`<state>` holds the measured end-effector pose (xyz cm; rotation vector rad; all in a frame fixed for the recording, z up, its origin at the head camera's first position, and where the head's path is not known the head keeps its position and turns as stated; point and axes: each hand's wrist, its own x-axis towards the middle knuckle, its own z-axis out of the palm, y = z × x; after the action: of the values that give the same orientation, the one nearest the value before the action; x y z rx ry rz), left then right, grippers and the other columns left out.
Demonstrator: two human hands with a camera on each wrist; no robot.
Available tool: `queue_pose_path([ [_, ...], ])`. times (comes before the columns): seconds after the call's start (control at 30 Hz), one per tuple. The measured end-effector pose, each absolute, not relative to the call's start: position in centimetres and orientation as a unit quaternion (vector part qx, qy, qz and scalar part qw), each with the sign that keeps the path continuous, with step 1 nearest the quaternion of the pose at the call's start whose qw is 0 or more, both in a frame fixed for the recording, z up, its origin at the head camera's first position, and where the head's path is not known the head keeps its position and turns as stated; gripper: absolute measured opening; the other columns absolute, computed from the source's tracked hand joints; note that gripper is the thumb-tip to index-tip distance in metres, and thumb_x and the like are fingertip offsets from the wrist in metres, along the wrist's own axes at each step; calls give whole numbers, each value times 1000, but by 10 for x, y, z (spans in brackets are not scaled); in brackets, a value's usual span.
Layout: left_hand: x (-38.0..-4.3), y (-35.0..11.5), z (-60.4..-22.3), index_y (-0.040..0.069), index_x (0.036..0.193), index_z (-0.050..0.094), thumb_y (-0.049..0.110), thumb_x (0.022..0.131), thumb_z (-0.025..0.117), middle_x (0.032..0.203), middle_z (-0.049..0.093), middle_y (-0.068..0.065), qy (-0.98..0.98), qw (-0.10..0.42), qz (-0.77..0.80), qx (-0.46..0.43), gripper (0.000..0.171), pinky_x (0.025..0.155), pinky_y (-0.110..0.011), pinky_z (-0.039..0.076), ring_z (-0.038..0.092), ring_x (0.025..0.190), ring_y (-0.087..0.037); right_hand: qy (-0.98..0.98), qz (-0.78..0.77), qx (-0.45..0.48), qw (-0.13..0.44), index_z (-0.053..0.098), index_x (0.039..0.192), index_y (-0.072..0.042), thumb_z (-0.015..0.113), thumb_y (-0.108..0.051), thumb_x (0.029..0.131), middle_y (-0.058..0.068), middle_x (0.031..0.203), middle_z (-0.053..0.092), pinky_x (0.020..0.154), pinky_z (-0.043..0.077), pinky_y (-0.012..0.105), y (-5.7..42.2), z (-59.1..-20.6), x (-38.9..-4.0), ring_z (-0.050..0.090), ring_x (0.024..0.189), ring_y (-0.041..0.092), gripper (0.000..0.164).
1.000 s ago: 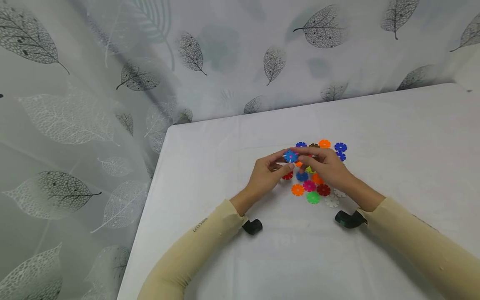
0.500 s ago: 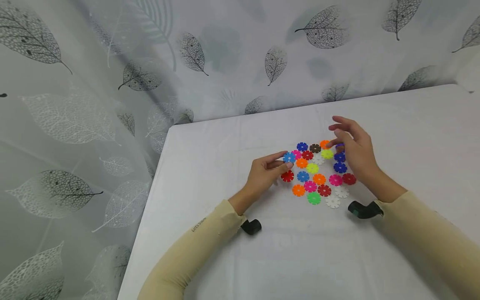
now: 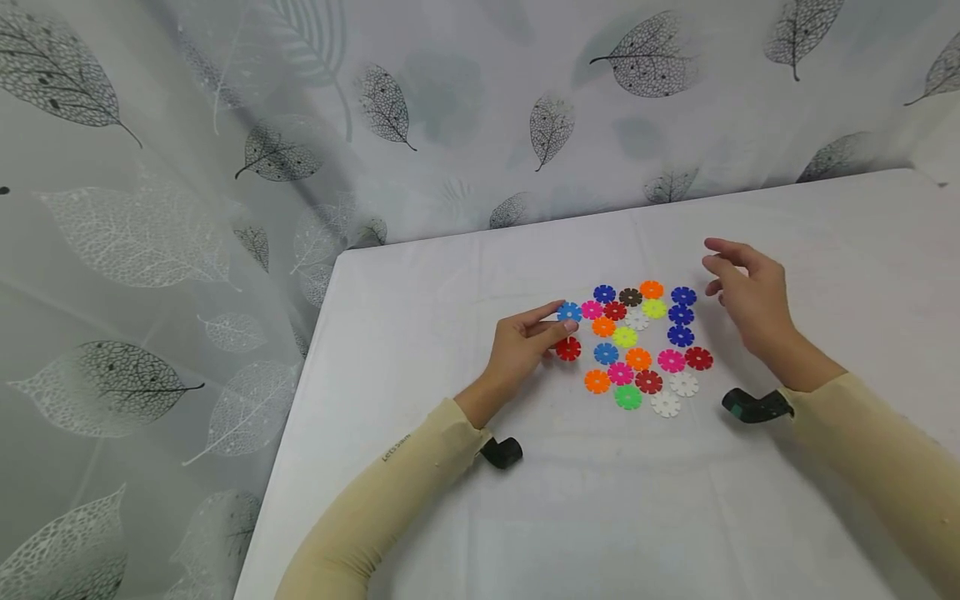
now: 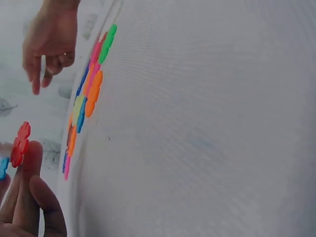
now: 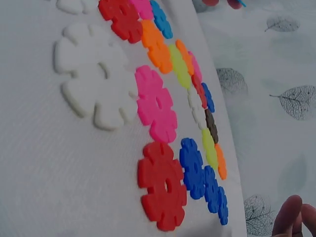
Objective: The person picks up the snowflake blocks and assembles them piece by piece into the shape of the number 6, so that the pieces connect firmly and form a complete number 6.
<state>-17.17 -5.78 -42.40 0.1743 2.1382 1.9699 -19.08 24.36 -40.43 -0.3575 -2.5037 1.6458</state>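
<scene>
My left hand (image 3: 517,354) pinches a light blue notched plastic disc (image 3: 569,312) between thumb and fingers above the white table. A red notched disc (image 3: 567,348) sits just below the thumb and moves along with the hand. In the left wrist view the red disc (image 4: 20,144) shows edge-on beside the fingertips, with a bit of the blue disc (image 4: 4,168) near it. Whether the two are joined is hidden. My right hand (image 3: 753,296) hovers with loosely bent fingers, holding nothing, right of the dark blue discs (image 3: 681,314). Its fingertips (image 5: 289,215) appear low in the right wrist view.
Between the hands, several loose notched discs lie flat, among them a green disc (image 3: 627,397), a brown disc (image 3: 631,297) and a white disc (image 3: 665,404). The white-covered table (image 3: 570,517) meets a leaf-print curtain (image 3: 450,108) behind. Black curved pieces (image 3: 756,406) hang at both cuffs.
My right hand has left the disc by the left hand and swung right, past the dark blue discs. My left hand has shifted slightly left with the blue and red discs.
</scene>
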Motion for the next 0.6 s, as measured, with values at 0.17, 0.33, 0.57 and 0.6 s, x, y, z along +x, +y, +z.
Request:
queue_pose_path([
  [0.17,-172,-58,-424,14,139,64,26,95,74,102,77,-1,729,112,673,53,47,64,-26,52,71,84,-17,-868,482,-115,-16,46,152,-11,49,-50,103,18,138,50,71,49,21,251,-410,-192,59,97,26,63],
  [0.33,-172,-58,-425,16,138,65,28,93,75,100,77,1,732,110,671,47,47,63,-26,51,70,83,-17,-917,386,-74,-74,56,139,-2,58,-45,101,28,128,55,71,53,35,255,-414,-193,58,100,39,58],
  [0.57,-173,-59,-428,18,136,67,27,93,76,99,77,1,727,111,675,48,46,63,-25,51,71,83,-17,-948,304,-39,-91,63,120,3,72,-39,92,28,115,62,81,50,58,252,-412,-191,52,109,49,52],
  [0.6,-173,-59,-428,18,136,67,27,93,76,99,77,1,726,111,677,48,46,63,-25,51,71,83,-17,-949,300,-39,-90,63,120,4,74,-39,91,28,115,62,80,50,58,252,-411,-191,51,109,49,53],
])
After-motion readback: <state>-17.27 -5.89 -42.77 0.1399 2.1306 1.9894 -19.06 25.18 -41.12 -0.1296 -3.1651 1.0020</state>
